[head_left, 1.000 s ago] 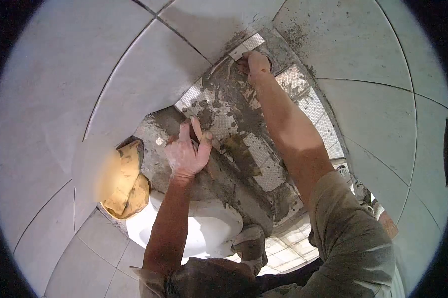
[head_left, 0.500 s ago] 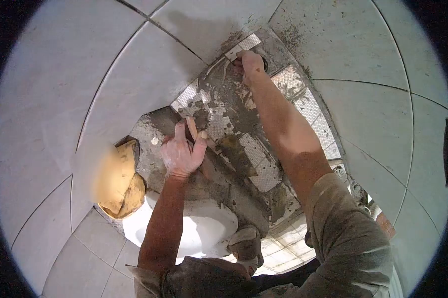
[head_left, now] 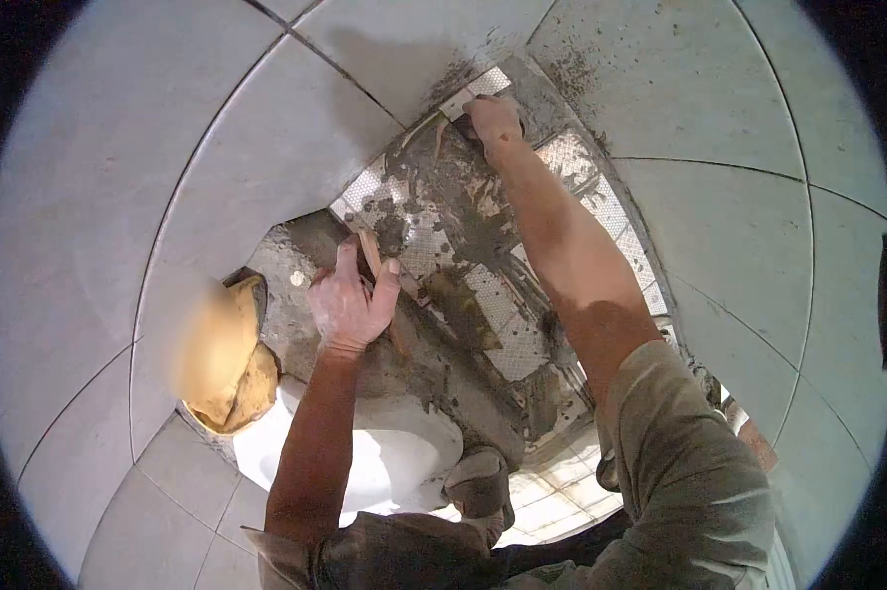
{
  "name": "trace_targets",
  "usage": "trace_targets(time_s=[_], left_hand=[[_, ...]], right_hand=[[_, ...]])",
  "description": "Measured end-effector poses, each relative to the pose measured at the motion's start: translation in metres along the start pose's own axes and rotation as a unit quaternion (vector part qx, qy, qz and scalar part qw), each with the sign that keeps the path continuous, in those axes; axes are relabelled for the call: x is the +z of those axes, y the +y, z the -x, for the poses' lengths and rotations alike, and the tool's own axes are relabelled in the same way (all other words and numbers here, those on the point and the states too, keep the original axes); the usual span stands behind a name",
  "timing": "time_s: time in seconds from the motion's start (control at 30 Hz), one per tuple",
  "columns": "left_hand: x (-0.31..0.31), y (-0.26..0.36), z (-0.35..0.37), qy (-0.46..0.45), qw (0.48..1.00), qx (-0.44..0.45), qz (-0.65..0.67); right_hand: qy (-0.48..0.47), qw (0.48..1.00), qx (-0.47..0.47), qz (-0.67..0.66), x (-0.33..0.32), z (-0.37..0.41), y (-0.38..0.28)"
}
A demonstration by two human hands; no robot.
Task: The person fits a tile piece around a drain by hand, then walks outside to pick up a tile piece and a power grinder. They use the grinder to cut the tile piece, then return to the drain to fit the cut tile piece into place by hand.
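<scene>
My left hand is closed around a narrow wooden stick, between the thumb and fingers, low over the mortar-smeared floor. At the far corner my right hand has its fingers on a narrow strip of patterned tile that lies along the wall. Its fingertips are partly hidden behind the hand. Wet grey mortar spreads between the hands. White patterned floor tiles lie on the near side of it, and more tiles run along the right wall.
A white toilet bowl stands close in front of me. Left of it rests a yellow bag-like thing, partly blurred. Large pale tiled walls enclose the corner. Dark mortar specks mark the right wall.
The whole view has shifted slightly. My left hand and the wooden stick have moved a little to the left; my right hand stays at the tile strip.
</scene>
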State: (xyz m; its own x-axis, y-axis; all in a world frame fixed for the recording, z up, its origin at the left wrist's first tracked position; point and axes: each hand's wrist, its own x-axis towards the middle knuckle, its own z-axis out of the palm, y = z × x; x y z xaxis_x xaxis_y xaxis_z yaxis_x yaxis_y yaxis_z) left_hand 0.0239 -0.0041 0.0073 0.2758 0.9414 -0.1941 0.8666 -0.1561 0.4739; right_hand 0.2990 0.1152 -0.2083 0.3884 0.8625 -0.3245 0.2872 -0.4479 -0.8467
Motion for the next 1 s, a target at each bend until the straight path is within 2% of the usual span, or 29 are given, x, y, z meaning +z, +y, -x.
trace_targets(time_s=[0.03,0.1,0.17,0.27,0.37,0.5,0.57,0.6,0.67,0.7,0.77,0.9,0.97,1.0], left_hand=[[0.001,-0.001,0.001,0.025,0.999,0.022,0.004],[-0.003,0.002,0.001,0.010,1.000,0.005,0.001],[-0.002,0.004,0.000,-0.003,1.000,-0.012,0.001],[0.000,0.001,0.001,0.021,1.000,0.015,0.002],[-0.001,0.000,0.001,0.006,1.000,0.001,-0.004],[-0.003,0.003,0.000,0.001,1.000,0.003,-0.008],[-0.002,0.002,0.000,-0.013,1.000,-0.008,0.009],[0.001,0.000,0.000,-0.003,1.000,-0.007,0.003],[0.001,-0.001,0.001,0.005,1.000,-0.007,-0.004],[0.000,0.001,0.000,0.007,1.000,-0.003,-0.017],[-0.001,0.002,-0.001,0.010,1.000,0.001,-0.030],[-0.003,0.003,0.000,0.006,1.000,0.001,-0.021],[-0.002,0.003,-0.001,-0.003,1.000,-0.013,-0.021],[-0.001,0.001,-0.001,0.015,1.000,0.008,-0.019]], right_hand=[[-0.010,1.000,0.011,-0.006,-0.002,0.002,-0.005],[-0.021,1.000,0.021,-0.009,-0.008,0.009,-0.019],[0.057,0.986,0.025,0.157,-0.018,0.020,-0.040],[0.056,0.974,0.048,0.212,-0.041,0.020,-0.057],[0.063,0.983,0.054,0.161,-0.064,0.017,-0.059],[0.064,0.979,0.031,0.192,-0.062,-0.011,-0.019],[0.029,0.993,0.107,0.038,-0.058,-0.020,-0.006],[0.028,0.993,0.108,0.038,-0.059,-0.016,-0.012],[-0.010,0.972,0.203,-0.117,-0.066,-0.001,-0.038],[-0.011,0.972,0.204,-0.117,-0.066,0.002,-0.039],[0.011,0.950,0.228,-0.211,-0.067,0.007,-0.045],[0.024,0.946,0.223,-0.233,-0.063,0.006,-0.028],[0.008,0.984,0.137,-0.110,-0.047,-0.003,0.003],[0.007,0.984,0.137,-0.110,-0.047,0.004,-0.013]])
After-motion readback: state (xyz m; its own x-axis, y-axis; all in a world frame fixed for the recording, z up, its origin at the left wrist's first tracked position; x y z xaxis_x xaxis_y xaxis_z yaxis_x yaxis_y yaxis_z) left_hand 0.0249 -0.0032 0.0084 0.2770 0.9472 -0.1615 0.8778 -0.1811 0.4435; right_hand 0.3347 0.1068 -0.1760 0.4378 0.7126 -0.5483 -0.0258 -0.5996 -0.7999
